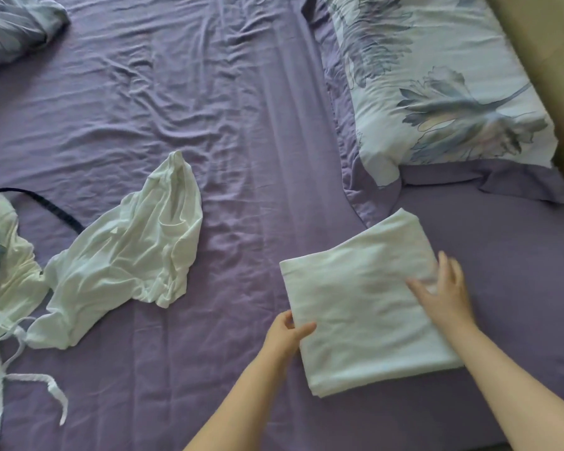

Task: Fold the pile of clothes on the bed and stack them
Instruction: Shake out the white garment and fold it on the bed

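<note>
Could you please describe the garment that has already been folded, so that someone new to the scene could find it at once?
On the purple bed sheet, look just below the floral pillow. The folded white garment lies there as a flat, neat rectangle under both hands. The crumpled white shirt further left is loose and unfolded.

Purple sheet (pixel 209 109); floral pillow (pixel 437 76) — beige headboard (pixel 551 43)
</note>
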A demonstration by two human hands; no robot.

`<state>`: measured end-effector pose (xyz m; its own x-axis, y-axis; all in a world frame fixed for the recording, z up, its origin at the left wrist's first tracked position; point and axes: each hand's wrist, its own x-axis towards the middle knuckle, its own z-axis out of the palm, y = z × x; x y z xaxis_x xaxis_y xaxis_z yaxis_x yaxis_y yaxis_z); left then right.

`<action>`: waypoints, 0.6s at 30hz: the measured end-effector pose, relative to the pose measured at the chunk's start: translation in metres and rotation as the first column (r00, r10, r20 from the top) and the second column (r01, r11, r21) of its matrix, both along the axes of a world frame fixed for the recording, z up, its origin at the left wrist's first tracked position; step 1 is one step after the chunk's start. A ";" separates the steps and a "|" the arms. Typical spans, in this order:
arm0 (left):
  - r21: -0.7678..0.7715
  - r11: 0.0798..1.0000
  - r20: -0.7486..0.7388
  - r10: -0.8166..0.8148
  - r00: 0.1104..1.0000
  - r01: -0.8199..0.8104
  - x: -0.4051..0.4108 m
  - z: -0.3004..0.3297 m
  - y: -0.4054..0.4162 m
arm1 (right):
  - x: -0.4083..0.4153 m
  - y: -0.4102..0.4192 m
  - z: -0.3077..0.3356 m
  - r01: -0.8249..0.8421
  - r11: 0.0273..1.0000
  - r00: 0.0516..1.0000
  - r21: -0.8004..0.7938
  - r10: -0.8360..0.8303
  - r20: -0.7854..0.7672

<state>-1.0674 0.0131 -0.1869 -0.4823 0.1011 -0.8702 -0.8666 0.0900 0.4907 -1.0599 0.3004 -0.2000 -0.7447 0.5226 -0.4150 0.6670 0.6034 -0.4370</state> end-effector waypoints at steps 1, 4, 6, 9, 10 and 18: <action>0.008 1.000 -0.009 -0.018 1.000 0.018 -0.006 -0.001 0.004 | 0.009 0.007 -0.001 0.128 0.986 0.991 -0.104 -0.124 0.044; -0.050 0.998 0.005 0.026 1.000 -0.026 -0.011 -0.006 0.016 | 0.016 0.015 -0.001 0.275 0.915 0.961 -0.295 -0.258 0.096; -0.081 0.995 -0.001 0.059 0.998 -0.059 -0.010 -0.009 0.020 | 0.010 0.021 0.003 0.286 0.903 0.956 -0.321 -0.249 0.154; -0.031 0.999 0.012 0.036 0.999 -0.036 -0.008 -0.012 0.022 | 0.006 0.034 0.011 0.285 0.876 0.950 -0.390 -0.203 0.238; -0.033 0.999 0.009 0.035 0.999 -0.034 -0.007 -0.012 0.023 | 0.008 0.036 0.014 0.264 0.870 0.955 -0.416 -0.175 0.239; -0.118 0.989 -0.079 0.084 0.993 -0.093 0.001 -0.005 0.065 | 0.029 0.053 0.035 0.162 0.931 0.964 -0.328 -0.220 -0.147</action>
<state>-1.0664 0.0780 -0.1918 -0.5479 -0.0487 -0.8351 -0.8357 0.0769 0.5438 -1.0309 0.3536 -0.1651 -0.7201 0.5288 -0.4492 0.6498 0.2871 -0.7038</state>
